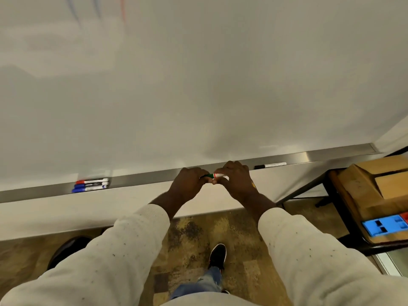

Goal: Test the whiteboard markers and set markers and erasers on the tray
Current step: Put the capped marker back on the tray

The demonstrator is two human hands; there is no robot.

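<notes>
Both hands hold one green marker point(213, 175) just in front of the metal tray point(141, 177) under the whiteboard point(198, 85). My left hand point(189, 182) grips its green cap end, and my right hand point(237, 177) pinches the white barrel. Three markers point(91, 185), one red-capped and two blue-capped, lie side by side on the tray at the left. A black-capped marker point(270, 165) lies on the tray to the right of my hands. Faint blue and red strokes point(97, 9) show at the board's top left.
A black-framed stand at the right carries a cardboard box point(375, 188), with a blue eraser point(385, 226) and a red one point(405, 217) at its front edge. Patterned carpet point(189, 235) and my shoe point(217, 256) lie below. A dark round object point(66, 250) sits at the lower left.
</notes>
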